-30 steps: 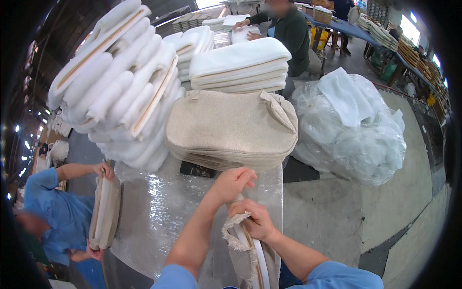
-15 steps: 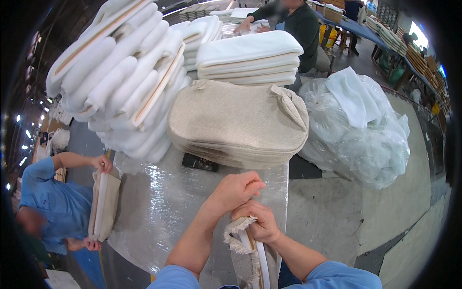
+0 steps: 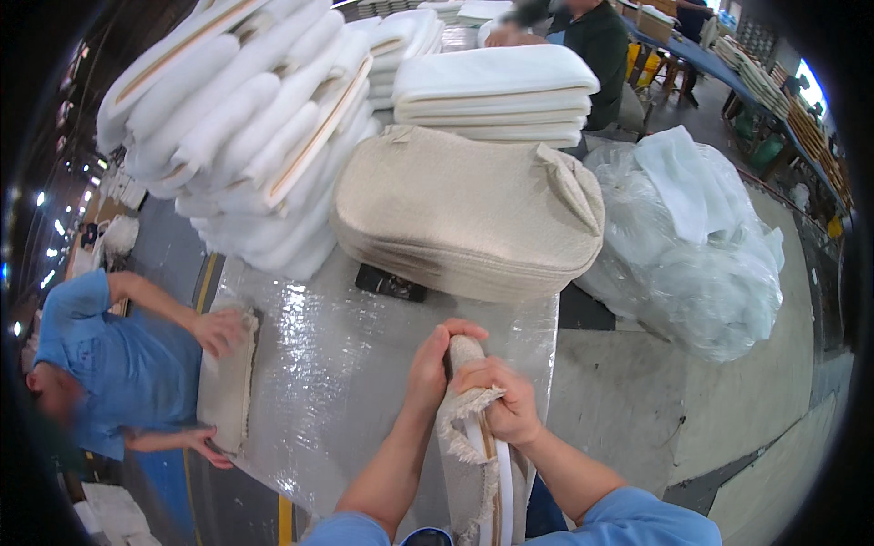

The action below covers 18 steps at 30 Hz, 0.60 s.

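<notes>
A beige woven cushion cover with a frayed edge stands on its side close in front of me. Inside its gaping edge show a white padded cushion insert and a thin brown layer. My left hand is closed round the cover's far tip, thumb and fingers on either side. Just nearer, my right hand grips the cover beside the frayed opening, its fingers curled over the cloth. Beyond my hands lies a stack of beige cushion covers, with a small black object at its near edge.
White cushion inserts are piled high at the far left, with another white stack behind the covers. A clear plastic bag bulges at right. At left a co-worker handles a beige cushion on the plastic-covered table. Another person stands far back.
My left hand has gone from above the right wrist to round the cover's far tip, which now shows between my hands. The co-worker's cushion has been laid down on the table. My view has shifted slightly.
</notes>
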Tool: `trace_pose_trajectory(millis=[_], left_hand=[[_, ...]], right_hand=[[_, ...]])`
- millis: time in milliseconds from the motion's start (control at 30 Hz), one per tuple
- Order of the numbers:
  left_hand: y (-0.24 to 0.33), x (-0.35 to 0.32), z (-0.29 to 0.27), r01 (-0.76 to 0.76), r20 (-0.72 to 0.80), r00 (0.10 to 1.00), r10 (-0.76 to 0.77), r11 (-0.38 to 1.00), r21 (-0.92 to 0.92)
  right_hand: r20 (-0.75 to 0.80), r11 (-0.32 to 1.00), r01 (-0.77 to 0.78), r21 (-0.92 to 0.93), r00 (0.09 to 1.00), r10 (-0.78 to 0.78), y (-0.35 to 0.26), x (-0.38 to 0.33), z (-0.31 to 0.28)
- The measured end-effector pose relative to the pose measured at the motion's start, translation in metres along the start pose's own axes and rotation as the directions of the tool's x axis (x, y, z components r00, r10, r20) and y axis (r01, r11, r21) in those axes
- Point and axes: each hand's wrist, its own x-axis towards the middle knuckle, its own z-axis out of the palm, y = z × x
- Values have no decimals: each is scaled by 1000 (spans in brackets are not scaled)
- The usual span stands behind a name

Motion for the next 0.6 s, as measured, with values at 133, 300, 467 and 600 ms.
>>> trace_pose_trajectory(millis=[133, 300, 467, 600], left_hand=[[0, -1, -5, 6, 47, 999, -2, 997, -77], [1, -1, -5, -2, 76, 997, 8, 997, -73], [-1, 2, -9, -87, 103, 991, 81, 995, 54], [1, 2, -12, -23, 155, 988, 27, 999, -28]], right_hand=[[-3, 1000, 5, 14, 1000, -5, -2, -1, 2], [-3, 1000, 5, 7, 1000, -5, -3, -1, 0], [7, 1000, 10, 28, 1000, -11, 0, -3, 0], [14, 999, 34, 13, 999, -34, -1, 0, -2]])
